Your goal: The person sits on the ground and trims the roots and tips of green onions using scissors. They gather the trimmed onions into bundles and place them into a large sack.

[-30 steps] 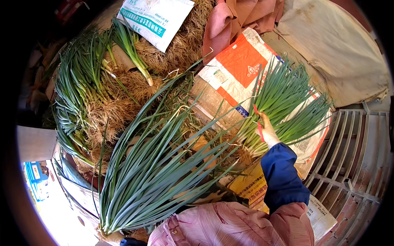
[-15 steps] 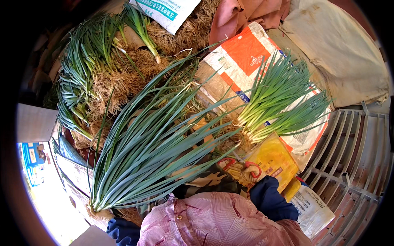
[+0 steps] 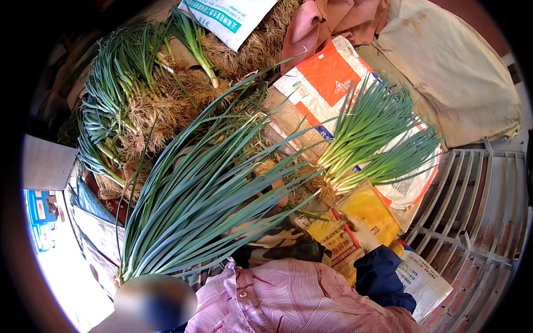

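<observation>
My right hand [image 3: 361, 236] grips red-handled scissors [image 3: 343, 222] over a yellow printed bag [image 3: 377, 216] at the lower right. Just above lies a trimmed bunch of green onions [image 3: 366, 147], with pale stems and roots, on an orange-and-white sack [image 3: 330, 72]. A large loose bunch of long green onion leaves [image 3: 194, 200] fans from the lower left across the middle. A blurred patch covers its root end and the place of my left hand, whose fingers I cannot make out.
Rooty piles of green onions [image 3: 130, 111] fill the upper left, beside a white printed bag [image 3: 225, 19]. Reddish sheeting [image 3: 333, 19] and beige cloth [image 3: 444, 61] lie at the back right. A metal grille [image 3: 461, 211] is at the right. My pink-patterned garment [image 3: 288, 294] fills the bottom.
My right hand has drawn down from the trimmed bunch to the yellow bag, with the red scissors. The bunch stays on the sack. A blur now covers my left hand's area.
</observation>
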Available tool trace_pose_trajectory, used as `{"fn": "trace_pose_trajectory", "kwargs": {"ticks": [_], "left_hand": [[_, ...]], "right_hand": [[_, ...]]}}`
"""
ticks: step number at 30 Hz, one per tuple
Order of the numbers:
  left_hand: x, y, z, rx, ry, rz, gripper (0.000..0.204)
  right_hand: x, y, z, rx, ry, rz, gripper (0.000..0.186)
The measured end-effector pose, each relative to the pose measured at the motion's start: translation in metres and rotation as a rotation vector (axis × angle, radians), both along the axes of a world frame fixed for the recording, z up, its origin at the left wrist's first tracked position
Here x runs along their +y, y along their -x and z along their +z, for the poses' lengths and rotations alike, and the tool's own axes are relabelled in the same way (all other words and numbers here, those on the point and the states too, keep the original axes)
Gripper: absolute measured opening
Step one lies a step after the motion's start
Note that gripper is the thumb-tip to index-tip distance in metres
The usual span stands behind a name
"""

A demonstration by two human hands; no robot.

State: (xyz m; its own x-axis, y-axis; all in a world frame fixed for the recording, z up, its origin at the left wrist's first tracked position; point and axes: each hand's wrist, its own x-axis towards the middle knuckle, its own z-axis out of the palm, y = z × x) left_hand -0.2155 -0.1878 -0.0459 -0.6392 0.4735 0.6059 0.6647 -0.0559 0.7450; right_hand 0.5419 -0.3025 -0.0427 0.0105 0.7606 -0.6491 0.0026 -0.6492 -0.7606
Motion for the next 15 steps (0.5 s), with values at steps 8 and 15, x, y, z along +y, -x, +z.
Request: {"fn": "trace_pose_trajectory", "kwargs": {"ticks": [8,15], "left_hand": [[-0.002,0.052,-0.012,-0.979,-0.239,-0.203,0.04],[0.0,0.035,-0.01,-0.894,-0.25,-0.266,0.037]], "right_hand": [[-0.007,0.025,-0.037,0.394,0.035,0.109,0.059],[-0.002,0.059,-0.052,0.202,0.05,-0.332,0.051]]}}
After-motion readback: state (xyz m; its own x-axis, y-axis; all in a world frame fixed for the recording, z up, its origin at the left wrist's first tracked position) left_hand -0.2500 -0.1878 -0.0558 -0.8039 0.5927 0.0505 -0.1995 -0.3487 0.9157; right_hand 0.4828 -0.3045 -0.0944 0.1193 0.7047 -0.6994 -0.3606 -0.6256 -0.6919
